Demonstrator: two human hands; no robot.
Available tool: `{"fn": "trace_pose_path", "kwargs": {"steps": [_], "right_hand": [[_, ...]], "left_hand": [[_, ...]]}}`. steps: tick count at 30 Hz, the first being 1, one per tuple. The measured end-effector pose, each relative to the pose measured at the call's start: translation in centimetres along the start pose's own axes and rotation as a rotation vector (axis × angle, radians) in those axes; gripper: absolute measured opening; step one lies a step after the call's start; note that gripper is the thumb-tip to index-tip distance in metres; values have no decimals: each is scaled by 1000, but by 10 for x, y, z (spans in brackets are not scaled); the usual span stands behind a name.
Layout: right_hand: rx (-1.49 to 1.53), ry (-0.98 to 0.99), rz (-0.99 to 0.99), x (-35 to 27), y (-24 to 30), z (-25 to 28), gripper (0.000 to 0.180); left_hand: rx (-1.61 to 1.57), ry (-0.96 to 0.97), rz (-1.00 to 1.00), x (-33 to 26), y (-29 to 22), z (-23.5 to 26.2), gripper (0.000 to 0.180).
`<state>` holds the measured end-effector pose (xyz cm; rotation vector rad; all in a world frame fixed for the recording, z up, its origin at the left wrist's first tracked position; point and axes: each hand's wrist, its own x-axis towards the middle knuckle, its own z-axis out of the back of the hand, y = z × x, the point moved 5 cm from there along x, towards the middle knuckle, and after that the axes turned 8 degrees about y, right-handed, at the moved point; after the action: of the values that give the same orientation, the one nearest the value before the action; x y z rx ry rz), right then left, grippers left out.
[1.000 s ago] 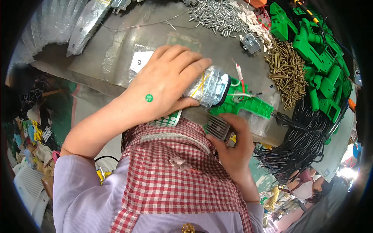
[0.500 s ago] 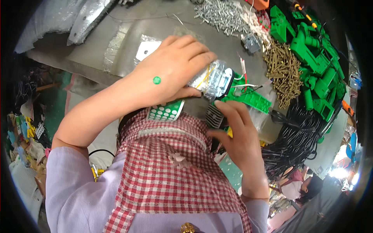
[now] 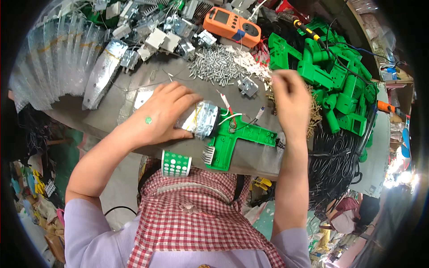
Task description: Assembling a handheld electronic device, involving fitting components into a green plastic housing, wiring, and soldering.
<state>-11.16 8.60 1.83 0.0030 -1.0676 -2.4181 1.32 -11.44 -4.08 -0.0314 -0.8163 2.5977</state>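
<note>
Apron: red-white checked apron w/ lilac sleeves, nearest the cam, bottom of view.
Sticker sheet: green sheet w/ white dots hung off near edge of bench, just below L wrist.
Green part: T-shaped green plastic part lay flat at near bench edge; small metal comb-like piece at its near left corner; red & white wires ran over its top.
Metal block: silver metal block sat at left end of green part, touching it.
L hand: left hand lay palm-down on the metal block, fingers spread & curled over it, thumb along its near side; green dot on back of hand.
R hand: right hand was raised over the brass screws, fingertips pinched together; can't tell if anything was between them, blurred.
Mid bench: pile of silver screws; small metal box just beside.
Right: black cables; heap of green housings.
Far: orange meter; clear bags far left.
</note>
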Motion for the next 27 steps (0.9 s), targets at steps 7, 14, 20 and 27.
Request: {"fn": "trace_pose_path", "kwargs": {"steps": [7, 14, 20, 27], "right_hand": [[-361, 251, 139, 53, -31, -41, 23], [-160, 358, 474, -26, 53, 49, 15], [198, 655, 116, -116, 25, 36, 12], [472, 453, -49, -157, 1, -5, 38]], "left_hand": [[96, 41, 39, 4, -11, 15, 75], [572, -704, -172, 27, -92, 107, 50], [366, -90, -255, 20, -100, 69, 26], [270, 135, -243, -7, -101, 29, 31]]}}
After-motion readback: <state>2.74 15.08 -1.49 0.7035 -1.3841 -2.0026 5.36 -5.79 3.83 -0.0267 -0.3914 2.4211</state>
